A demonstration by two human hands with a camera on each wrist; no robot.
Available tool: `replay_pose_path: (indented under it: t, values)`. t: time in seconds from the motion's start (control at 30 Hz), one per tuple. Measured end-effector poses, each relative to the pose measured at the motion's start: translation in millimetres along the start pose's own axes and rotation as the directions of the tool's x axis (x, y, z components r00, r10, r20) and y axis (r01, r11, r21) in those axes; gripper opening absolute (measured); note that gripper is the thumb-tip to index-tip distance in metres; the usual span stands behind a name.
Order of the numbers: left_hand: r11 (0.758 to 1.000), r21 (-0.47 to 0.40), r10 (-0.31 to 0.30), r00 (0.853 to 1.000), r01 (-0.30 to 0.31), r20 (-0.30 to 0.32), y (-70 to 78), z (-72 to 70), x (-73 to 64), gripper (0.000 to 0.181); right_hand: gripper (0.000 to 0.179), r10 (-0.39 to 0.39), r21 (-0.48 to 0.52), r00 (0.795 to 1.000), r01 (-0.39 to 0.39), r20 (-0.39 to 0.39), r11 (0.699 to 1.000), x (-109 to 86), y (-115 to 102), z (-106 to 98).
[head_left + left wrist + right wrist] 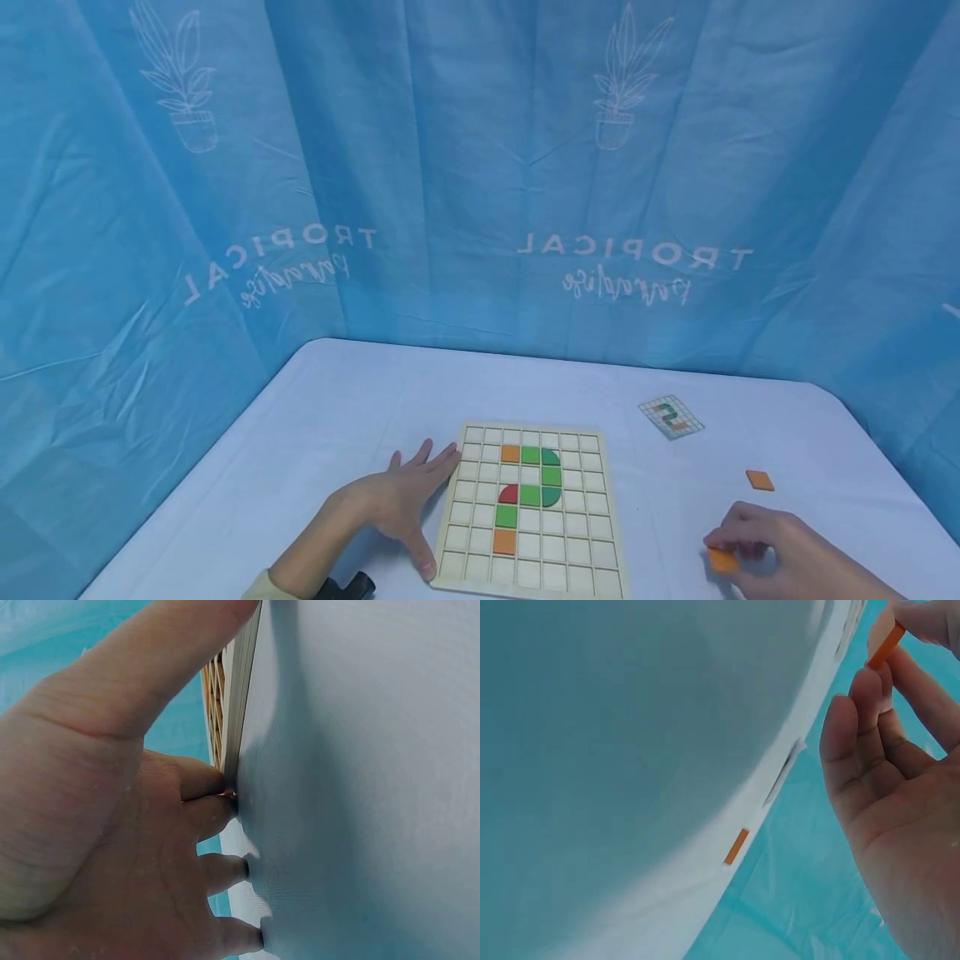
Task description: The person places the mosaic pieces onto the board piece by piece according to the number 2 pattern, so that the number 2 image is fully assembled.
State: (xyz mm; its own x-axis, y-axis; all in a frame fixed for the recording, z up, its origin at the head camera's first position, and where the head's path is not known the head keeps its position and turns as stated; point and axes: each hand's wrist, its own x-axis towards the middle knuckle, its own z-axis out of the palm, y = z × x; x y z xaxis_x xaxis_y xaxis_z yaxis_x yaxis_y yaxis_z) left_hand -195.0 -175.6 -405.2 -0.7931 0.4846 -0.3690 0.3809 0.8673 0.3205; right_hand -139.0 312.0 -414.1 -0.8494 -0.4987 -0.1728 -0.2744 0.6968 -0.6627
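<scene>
My left hand (pixel 408 500) lies spread at the left side of a cream grid board (pixel 551 575), thumb and a fingertip touching its edge. In the left wrist view the board's side (pixel 238 697) runs beside the straight fingers. Colored tiles sit in the grid: orange (pixel 504 542), green (pixel 506 517), red (pixel 509 494) and dark green rounded (pixel 551 497), forming a hooked shape. Right of the board, my right hand (pixel 776 546) pinches an orange square tile (pixel 723 560) between thumb and fingers. The right wrist view shows that tile (pixel 886 646) edge-on, raised off the table.
A loose orange tile (pixel 760 480) lies beyond my right hand. Farther back is a small pattern card (pixel 672 417) printed with a similar colored shape. A white cloth covers the table (pixel 390 375), with blue printed curtains (pixel 480 167) around it.
</scene>
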Motion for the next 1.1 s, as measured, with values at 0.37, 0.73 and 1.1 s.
replay_pose_path:
  t: [0.37,0.73,1.1]
  values:
    - [1.0,-0.001,0.007,1.0,-0.007,0.002,0.1,-0.9,-0.7,0.142,0.024,-0.159,-0.018,0.986,0.158,-0.043,0.987,20.4,-17,4]
    - [1.0,0.004,0.005,1.0,-0.005,0.0,-0.5,0.1,-0.2,0.142,0.025,-0.302,-0.056,0.942,0.296,-0.148,0.953,41.6,-37,15]
    - [1.0,-0.002,0.0,1.0,0.0,-0.005,-0.9,1.4,0.5,0.143,0.025,-0.259,-0.043,0.962,0.257,-0.082,0.966,61.1,-56,21]
